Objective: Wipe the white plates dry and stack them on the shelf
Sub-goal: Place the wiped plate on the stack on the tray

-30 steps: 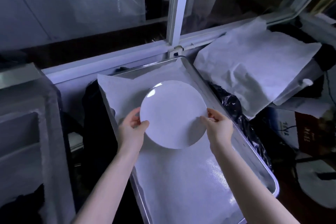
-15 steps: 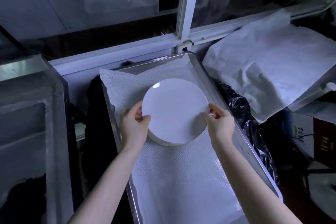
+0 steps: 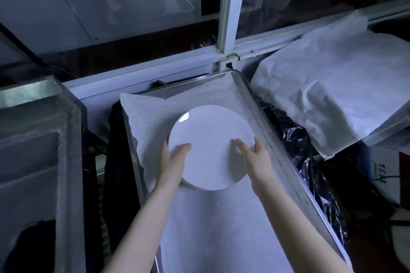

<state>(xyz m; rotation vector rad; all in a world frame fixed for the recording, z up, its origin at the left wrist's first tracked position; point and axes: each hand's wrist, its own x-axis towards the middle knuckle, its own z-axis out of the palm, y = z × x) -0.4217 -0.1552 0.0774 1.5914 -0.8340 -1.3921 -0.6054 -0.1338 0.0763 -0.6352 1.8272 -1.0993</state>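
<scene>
head view, close, facing steeply down onto tray (image 3: 286,148)

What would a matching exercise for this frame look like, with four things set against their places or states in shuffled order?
Things:
1. stack of white plates
2. left hand
3. metal tray
4. black plastic

Places or states:
A. crinkled, just past the tray's right rim
B. lined with white mesh cloth
C. resting on the mesh cloth in the tray
D. fingers flat on the left part of the top plate

Pairs: 1-C, 2-D, 3-B, 4-A
</scene>
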